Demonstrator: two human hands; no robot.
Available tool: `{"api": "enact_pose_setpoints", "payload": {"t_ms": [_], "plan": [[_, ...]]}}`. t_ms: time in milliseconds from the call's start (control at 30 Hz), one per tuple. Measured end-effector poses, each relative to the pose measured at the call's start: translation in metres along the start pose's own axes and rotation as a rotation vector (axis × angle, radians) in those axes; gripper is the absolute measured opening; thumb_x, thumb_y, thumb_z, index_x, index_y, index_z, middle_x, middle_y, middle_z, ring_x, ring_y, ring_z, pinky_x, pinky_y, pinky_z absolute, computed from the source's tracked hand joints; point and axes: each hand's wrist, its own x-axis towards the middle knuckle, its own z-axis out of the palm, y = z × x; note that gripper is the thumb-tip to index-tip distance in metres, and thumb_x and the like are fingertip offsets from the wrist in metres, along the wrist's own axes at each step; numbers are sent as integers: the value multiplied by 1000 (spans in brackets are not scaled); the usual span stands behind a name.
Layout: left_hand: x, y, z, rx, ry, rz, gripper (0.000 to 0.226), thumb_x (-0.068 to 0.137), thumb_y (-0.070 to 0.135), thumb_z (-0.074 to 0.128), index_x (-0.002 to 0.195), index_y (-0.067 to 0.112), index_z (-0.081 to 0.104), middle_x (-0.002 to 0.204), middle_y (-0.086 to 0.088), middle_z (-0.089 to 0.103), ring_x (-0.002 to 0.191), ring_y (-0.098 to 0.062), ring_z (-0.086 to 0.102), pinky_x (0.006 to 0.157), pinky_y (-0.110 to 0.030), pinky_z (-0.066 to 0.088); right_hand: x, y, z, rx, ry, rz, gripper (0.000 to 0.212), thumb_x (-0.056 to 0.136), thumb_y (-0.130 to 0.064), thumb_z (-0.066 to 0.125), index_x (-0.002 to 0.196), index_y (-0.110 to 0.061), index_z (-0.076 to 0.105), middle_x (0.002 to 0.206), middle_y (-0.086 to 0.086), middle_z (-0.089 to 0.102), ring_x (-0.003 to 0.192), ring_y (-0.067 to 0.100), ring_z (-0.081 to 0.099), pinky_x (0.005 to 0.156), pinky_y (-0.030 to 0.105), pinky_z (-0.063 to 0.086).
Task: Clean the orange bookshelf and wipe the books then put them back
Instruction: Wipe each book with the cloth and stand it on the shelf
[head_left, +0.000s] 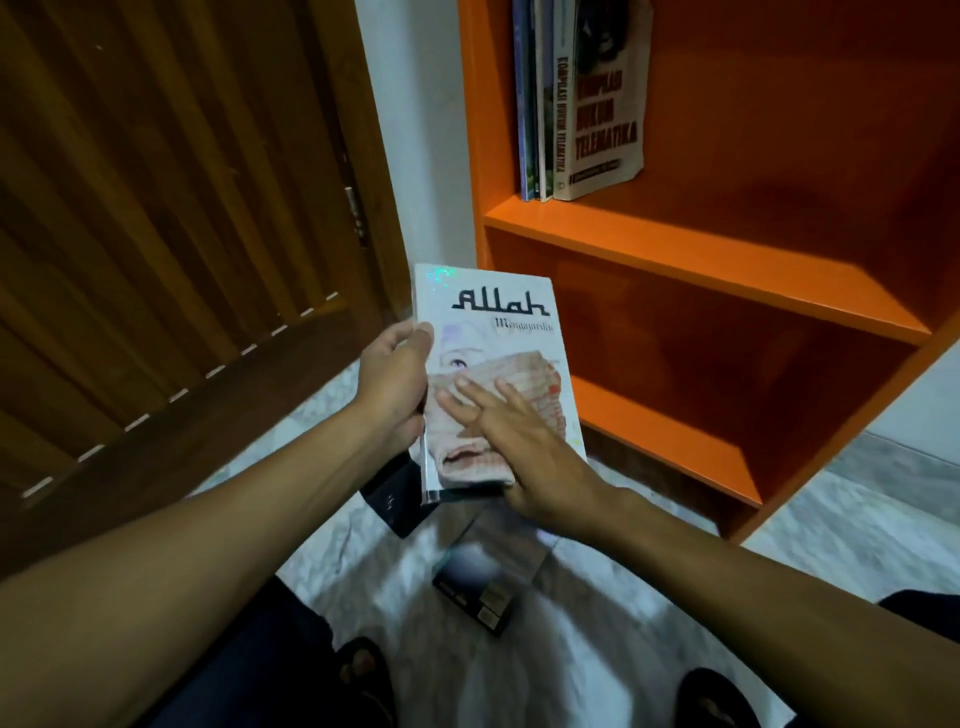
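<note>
- The left hand (395, 379) grips the white book (493, 332) by its spine edge, in front of the orange bookshelf (727, 260).
- The right hand (519, 441), fingers flat, presses a soft cloth (498, 384) on the cover.
- It looks like a light paperback with a slippery glossy cover; hold it by the edges.

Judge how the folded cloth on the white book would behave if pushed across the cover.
The cloth looks soft and creased, so it would likely bunch. The white book seems glossy, so it should slide easily under the right hand.
</note>
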Motion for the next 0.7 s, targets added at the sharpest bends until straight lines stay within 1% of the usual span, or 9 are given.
{"api": "enact_pose_setpoints", "payload": {"t_ms": [67, 133, 267, 333, 400, 467, 533, 600, 700], "plan": [[6, 2, -6, -20, 61, 9, 15, 101, 15, 53, 110, 11, 64, 109, -15, 73, 101, -34, 71, 89, -56, 56, -5, -9, 7, 86, -89, -8, 76, 77, -5, 39, 151, -20, 32, 161, 8, 26, 152, 14, 14, 124, 46, 8], [10, 5, -13, -29, 111, 19, 13, 101, 17, 54, 106, 16, 65, 109, -10, 74, 98, -31, 72, 87, -54, 57, -9, -13, 15, 137, -140, -52, 77, 75, 10, 50, 140, -28, 35, 159, 8, 32, 152, 12, 15, 124, 46, 10], [20, 15, -27, -42, 164, 70, 18, 101, 18, 52, 115, 16, 65, 111, -5, 73, 91, -23, 73, 79, -44, 61, -17, -14, 25, 176, -183, -42, 60, 76, 5, 63, 130, -17, 48, 146, 7, 50, 142, 18, 37, 121, 38, 20], [24, 21, -35, -55, 190, 88, 18, 101, 18, 53, 114, 17, 65, 111, -5, 74, 93, -24, 73, 82, -48, 60, -17, -14, 22, 157, -138, -6, 37, 80, -3, 55, 112, -21, 52, 114, -4, 60, 112, 17, 50, 101, 32, 38], [26, 26, -42, -73, 199, 97, 20, 101, 18, 52, 117, 16, 63, 110, -4, 74, 96, -26, 73, 85, -52, 58, -15, -7, 17, 123, -139, 51, 28, 84, -11, 48, 91, -34, 33, 84, -17, 44, 80, 9, 39, 72, 24, 35], [25, 29, -47, -38, 188, 120, 21, 102, 21, 51, 119, 17, 62, 109, -2, 74, 95, -23, 73, 85, -49, 59, -16, 10, 14, 178, -123, 191, 26, 88, -13, 49, 86, -32, 31, 76, -14, 45, 70, 10, 41, 64, 31, 33], [22, 32, -53, 25, 143, 153, 22, 103, 24, 51, 122, 20, 60, 110, 0, 74, 97, -22, 73, 84, -45, 59, -17, 28, 7, 298, -13, 393, 10, 93, -26, 57, 89, -28, 48, 79, -11, 58, 73, 6, 54, 69, 35, 43], [16, 34, -53, 70, 85, 186, 24, 103, 24, 50, 125, 19, 58, 115, -3, 72, 101, -23, 72, 86, -43, 59, -13, 37, -3, 463, 129, 562, 13, 93, -36, 64, 95, -24, 60, 89, -7, 68, 85, 7, 62, 80, 36, 48], [6, 36, -47, 91, 16, 227, 24, 103, 20, 50, 126, 15, 59, 119, -8, 70, 103, -24, 71, 82, -37, 60, 1, 34, -21, 718, 233, 637, 19, 94, -29, 66, 104, -13, 66, 100, 5, 73, 89, 12, 66, 86, 35, 50]]}}
